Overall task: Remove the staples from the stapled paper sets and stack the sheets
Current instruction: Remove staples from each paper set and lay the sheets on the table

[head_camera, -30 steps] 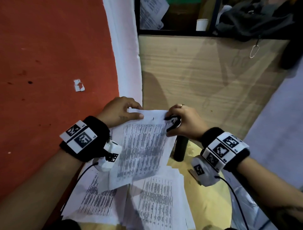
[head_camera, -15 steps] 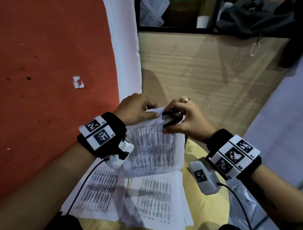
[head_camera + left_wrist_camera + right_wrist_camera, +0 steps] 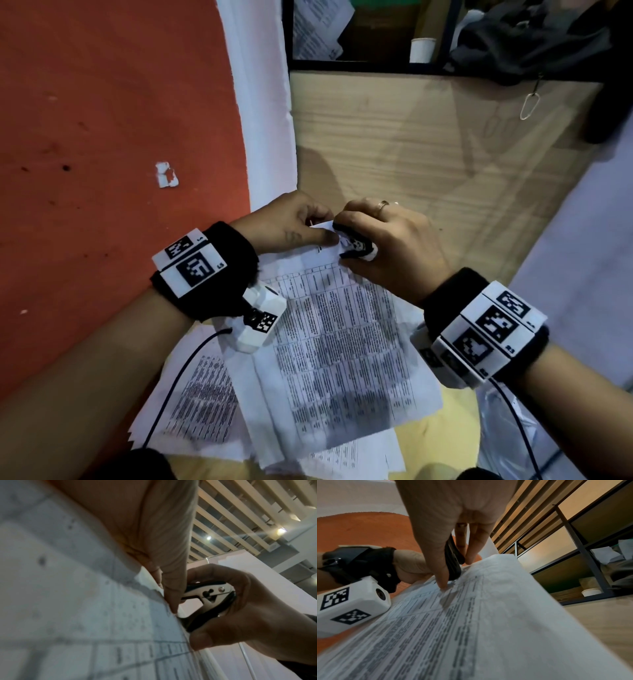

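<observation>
A stapled set of printed sheets (image 3: 342,342) is held up over the table, tilted toward me. My left hand (image 3: 294,222) pinches its top corner between thumb and fingers. My right hand (image 3: 387,246) grips a black and silver staple remover (image 3: 356,245), whose claws bite the same corner right beside the left thumb. In the left wrist view the staple remover (image 3: 207,595) sits squeezed in the right hand against the paper edge (image 3: 169,609). In the right wrist view the remover (image 3: 453,562) is mostly hidden behind the fingers. The staple itself is not visible.
More printed sheets (image 3: 202,401) lie spread on a round yellow table (image 3: 442,442) beneath the held set. A red floor (image 3: 102,137) is at the left, with a torn paper scrap (image 3: 166,174). A wooden panel (image 3: 411,144) and shelf stand ahead.
Both hands came together at the top corner of the set. The paper rose and tilted. The staple remover moved left onto the corner beside the left thumb.
</observation>
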{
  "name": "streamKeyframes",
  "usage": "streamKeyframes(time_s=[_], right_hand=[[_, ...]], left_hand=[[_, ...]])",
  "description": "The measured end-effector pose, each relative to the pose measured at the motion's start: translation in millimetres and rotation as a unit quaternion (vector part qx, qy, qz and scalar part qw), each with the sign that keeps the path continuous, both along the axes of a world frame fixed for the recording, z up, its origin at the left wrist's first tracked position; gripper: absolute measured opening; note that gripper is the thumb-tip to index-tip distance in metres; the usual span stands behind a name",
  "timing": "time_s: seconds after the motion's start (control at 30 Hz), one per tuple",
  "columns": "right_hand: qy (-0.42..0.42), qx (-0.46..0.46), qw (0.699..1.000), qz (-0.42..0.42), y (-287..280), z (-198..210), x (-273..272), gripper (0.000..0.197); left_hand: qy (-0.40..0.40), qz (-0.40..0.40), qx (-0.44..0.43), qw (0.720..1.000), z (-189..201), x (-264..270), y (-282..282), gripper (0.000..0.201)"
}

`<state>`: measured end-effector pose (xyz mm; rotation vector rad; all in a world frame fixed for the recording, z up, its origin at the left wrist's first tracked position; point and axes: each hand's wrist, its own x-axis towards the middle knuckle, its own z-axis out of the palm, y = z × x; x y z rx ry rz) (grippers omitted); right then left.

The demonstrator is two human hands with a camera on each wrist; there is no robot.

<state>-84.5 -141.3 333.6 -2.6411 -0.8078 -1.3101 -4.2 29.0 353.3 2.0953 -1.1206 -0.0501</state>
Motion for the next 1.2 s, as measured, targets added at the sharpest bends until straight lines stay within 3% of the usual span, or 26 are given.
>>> streamKeyframes(time_s=[0.1, 0.4, 0.73, 0.87, 1.03, 1.13, 1.2], right_hand=[[0.013, -0.006, 1.0, 0.021, -2, 2, 1, 0.042], [0.017, -0.031, 0.999, 0.038, -1, 7, 3, 0.035], [0.024, -0.057, 0.996, 0.056, -3, 8, 7, 0.035], [0.028, -0.056, 0.996, 0.067, -2, 7, 9, 0.033], [0.017, -0.06, 0.995, 0.074, -1, 6, 11, 0.031], [0.014, -0.059, 0.995, 0.075, 0, 6, 11, 0.029], [0.017, -0.053, 0.996, 0.076, -1, 6, 11, 0.028]], left_hand=[[0.009, -0.008, -0.003, 1.0, 2, 0, 0, 0.035], [0.03, -0.033, 0.005, 0.999, 8, -2, 4, 0.016], [0.014, -0.03, 0.046, 0.998, 13, 0, 4, 0.017], [0.022, -0.04, 0.044, 0.998, 13, -1, 4, 0.032], [0.036, -0.053, 0.048, 0.997, 15, -2, 6, 0.035], [0.04, -0.044, 0.05, 0.997, 16, -3, 6, 0.03], [0.041, -0.041, 0.052, 0.997, 15, -2, 7, 0.014]])
